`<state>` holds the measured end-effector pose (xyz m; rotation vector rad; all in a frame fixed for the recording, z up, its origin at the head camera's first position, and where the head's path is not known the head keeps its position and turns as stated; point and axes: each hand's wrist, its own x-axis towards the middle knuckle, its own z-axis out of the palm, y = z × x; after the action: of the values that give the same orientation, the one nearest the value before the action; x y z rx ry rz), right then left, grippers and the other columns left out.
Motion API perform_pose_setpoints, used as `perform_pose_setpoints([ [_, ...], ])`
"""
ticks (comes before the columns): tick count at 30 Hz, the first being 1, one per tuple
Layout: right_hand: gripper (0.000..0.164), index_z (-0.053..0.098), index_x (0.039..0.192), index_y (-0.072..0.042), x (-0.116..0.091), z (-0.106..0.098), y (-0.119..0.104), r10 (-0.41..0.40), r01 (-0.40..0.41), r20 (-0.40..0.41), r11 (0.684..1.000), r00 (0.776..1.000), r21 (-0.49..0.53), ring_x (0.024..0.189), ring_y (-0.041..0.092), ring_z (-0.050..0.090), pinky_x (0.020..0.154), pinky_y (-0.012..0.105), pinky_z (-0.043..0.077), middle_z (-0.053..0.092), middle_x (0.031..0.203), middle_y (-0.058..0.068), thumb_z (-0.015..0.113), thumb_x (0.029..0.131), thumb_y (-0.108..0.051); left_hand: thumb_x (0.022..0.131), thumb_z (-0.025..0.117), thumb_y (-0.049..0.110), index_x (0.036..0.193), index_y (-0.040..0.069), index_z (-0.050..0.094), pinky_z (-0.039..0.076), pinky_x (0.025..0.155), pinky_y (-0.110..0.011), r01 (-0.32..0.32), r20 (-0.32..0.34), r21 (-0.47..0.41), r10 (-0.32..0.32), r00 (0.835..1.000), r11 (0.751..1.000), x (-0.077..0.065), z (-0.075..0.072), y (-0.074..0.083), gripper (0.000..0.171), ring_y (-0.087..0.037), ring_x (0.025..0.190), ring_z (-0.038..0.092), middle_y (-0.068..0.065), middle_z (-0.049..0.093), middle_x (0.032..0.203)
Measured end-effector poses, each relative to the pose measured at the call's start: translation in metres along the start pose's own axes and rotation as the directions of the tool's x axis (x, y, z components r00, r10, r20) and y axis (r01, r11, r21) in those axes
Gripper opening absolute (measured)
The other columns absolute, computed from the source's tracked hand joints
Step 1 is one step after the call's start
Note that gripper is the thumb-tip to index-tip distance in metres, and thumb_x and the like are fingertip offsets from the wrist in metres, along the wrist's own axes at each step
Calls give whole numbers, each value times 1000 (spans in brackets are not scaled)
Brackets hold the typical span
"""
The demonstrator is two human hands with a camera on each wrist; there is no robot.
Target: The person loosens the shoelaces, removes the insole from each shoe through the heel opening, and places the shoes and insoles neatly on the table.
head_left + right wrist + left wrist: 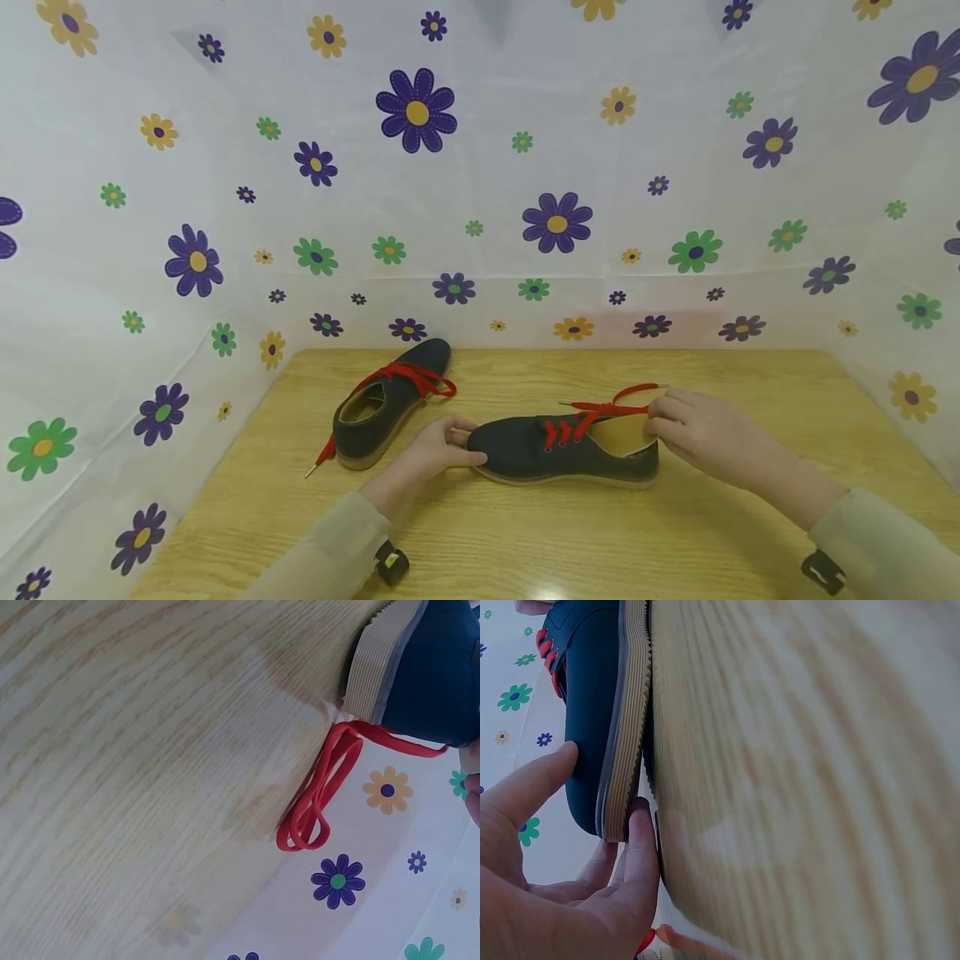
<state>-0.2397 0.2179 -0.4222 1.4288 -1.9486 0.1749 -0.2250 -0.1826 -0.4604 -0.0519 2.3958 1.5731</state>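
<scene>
A dark navy shoe (pixel 525 450) lies sideways on the table, toe to the left, its red lace (pixel 611 408) threaded through the eyelets with loose ends behind. My left hand (pixel 438 450) holds the toe; in the left wrist view the thumb (pixel 568 754) is on the upper and the fingertips are at the sole (pixel 626 712). At the heel, my right hand (pixel 697 429) pinches the rim of the opening, fingertips partly hidden. The right wrist view has the heel (pixel 431 682) at upper right, with looped red lace (pixel 322 787) near it.
A second navy shoe (pixel 427 358) with a red lace (pixel 423 379) sits at the back left, toe pointing away. The wooden table (pixel 570 542) ends at a white flower-print sheet (pixel 480 183) behind and at the sides.
</scene>
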Motion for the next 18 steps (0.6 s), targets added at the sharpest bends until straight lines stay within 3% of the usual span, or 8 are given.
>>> perform_pose_setpoints([
  [18,48,70,90,-10,-5,-14,7,0,0,-12,999,1000,-35,80,14,61,70,25,55,66,91,-1,28,114,-15,86,87,6,132,0,64,55,97,-45,18,-2,7,-18,1000,1000,2,0,-1,52,-29,110,70,-20,73,122],
])
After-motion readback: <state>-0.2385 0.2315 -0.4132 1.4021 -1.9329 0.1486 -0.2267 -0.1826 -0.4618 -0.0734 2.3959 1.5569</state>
